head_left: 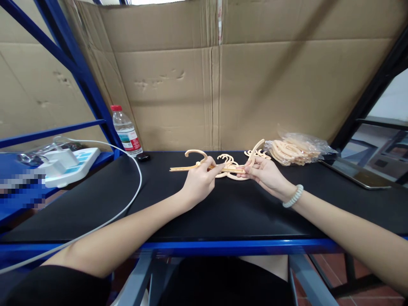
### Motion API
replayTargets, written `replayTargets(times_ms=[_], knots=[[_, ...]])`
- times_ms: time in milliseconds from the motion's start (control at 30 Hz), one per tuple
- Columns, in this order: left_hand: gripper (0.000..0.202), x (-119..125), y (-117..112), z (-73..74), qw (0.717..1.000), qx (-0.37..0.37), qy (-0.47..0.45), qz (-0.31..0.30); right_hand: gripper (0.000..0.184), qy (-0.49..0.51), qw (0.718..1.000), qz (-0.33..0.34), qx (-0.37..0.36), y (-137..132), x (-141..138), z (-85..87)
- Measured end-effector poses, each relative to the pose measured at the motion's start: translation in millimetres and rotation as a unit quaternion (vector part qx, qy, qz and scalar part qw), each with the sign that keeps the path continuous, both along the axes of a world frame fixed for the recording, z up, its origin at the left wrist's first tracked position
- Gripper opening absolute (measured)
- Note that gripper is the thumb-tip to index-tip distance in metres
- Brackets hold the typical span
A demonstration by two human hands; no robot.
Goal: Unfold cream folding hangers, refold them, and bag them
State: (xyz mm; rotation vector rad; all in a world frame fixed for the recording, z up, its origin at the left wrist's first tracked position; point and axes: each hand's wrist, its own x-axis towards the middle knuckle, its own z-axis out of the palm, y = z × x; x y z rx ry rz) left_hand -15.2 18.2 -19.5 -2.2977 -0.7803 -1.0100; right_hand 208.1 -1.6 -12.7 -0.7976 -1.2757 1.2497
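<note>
Nearest me, the blue front edge (242,246) bordered the black surface (229,216), and a white cable (137,187) looped over its left part. The person's forearms reached in across that edge, a pale beaded bracelet (293,196) on the right wrist. Past the middle of the surface, toward the back edge, the left hand (199,180) had its fingers closed around a straight beige bar (178,169), with a beige hook (197,152) rising above them. The right hand (269,176) pinched a curved beige piece (256,148), thumb and fingers narrow, at the bar's right end; I couldn't tell whether the two were joined. Just beyond lay loose beige pieces (236,177). Near the back right corner sat a clear bag of beige pieces (296,148); a red-capped bottle (127,131) stood by the back left corner, a small black object (143,157) beside it. Cardboard (168,85) walled the back edge.
</note>
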Motion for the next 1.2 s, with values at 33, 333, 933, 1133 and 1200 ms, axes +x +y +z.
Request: replayTargets(times_ms=[33,333,933,1133,1200], knots=[[0.044,0.2,0.1,-0.1,1.0,0.001,-0.001,-0.002,0.036,-0.001,1.0,-0.003,0.004,-0.1,-0.3,-0.2],[0.041,2.2,-0.8,-0.1,1.0,-0.009,-0.003,0.012,0.039,0.0,1.0,-0.02,0.0,0.6,-0.9,-1.9],[0.042,2.8,-1.5,0.4,0.998,-0.058,0.023,0.017,0.039,0.008,0.999,-0.038,-0.004,3.4,-2.4,-7.3],[0.042,3.2,-1.7,0.3,0.997,-0.068,0.022,0.014,0.043,0.013,0.999,-0.046,-0.015,2.7,-3.6,-7.4],[0.041,3.4,-2.5,1.2,0.997,-0.077,0.022,0.017,0.045,0.009,0.999,-0.051,-0.017,1.8,-4.5,-7.0]])
